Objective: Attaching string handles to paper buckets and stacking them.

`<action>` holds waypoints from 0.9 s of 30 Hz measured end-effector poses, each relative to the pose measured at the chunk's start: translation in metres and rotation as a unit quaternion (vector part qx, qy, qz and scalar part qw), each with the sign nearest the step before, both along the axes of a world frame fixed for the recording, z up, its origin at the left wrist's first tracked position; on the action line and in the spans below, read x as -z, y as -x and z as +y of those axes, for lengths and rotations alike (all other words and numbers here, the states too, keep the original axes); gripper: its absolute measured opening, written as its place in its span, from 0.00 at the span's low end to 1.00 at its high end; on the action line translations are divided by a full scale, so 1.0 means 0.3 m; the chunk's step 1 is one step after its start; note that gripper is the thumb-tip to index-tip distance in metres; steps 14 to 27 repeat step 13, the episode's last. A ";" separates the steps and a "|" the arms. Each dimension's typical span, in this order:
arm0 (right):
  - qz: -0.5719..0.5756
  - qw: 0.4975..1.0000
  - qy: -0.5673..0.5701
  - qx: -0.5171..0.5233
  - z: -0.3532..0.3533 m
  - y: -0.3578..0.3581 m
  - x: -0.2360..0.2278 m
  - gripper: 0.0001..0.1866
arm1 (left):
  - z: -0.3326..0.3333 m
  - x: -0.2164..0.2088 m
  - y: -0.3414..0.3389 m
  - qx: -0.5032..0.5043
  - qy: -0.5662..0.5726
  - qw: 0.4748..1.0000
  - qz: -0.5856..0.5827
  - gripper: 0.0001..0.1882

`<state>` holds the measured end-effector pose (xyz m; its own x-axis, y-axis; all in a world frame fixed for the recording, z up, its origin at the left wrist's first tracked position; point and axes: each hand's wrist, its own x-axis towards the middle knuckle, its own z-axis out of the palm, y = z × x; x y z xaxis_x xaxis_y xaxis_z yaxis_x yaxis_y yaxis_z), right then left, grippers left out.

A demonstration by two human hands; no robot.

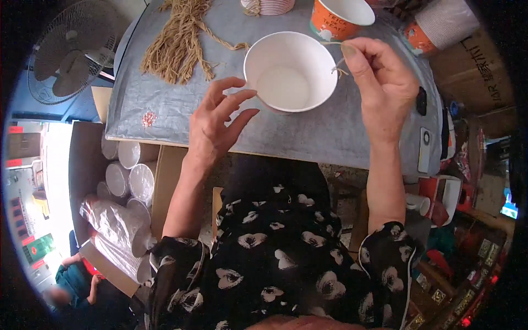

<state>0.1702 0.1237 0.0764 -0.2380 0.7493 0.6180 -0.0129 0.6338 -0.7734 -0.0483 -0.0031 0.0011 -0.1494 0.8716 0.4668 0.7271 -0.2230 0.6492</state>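
A white paper bucket [286,82] stands on the grey-covered table, its mouth facing up and its inside bare. Between thumb and bent fingers, my right hand [385,82] pinches a thin tan cord [331,43] at the bucket's right rim. Short cord ends poke out at that side of the rim. My left hand [217,113] is at the bucket's left side with its fingers apart; one fingertip meets or nearly meets the rim. A bundle of tan twisted cords [179,44] lies at the back left, one strand reaching behind the bucket.
An orange printed bucket [342,21] and a stack of white rims [268,6] sit at the table's far side. Red-white bits [149,119] and a phone [424,151] lie on it. Left are a fan [71,55] and a carton of stacked buckets [113,286]; a person [77,280] is beyond.
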 end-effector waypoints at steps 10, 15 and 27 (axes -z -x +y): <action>0.007 0.999 0.019 -0.035 0.002 0.006 -0.030 0.07 | 0.060 -0.006 0.050 -0.020 -0.037 0.998 0.052 0.17; 0.035 0.996 -0.016 -0.076 -0.002 0.014 -0.041 0.07 | 0.071 -0.002 0.060 0.016 -0.030 0.994 0.108 0.18; 0.035 0.996 -0.016 -0.076 -0.002 0.014 -0.041 0.07 | 0.071 -0.002 0.060 0.016 -0.030 0.994 0.108 0.18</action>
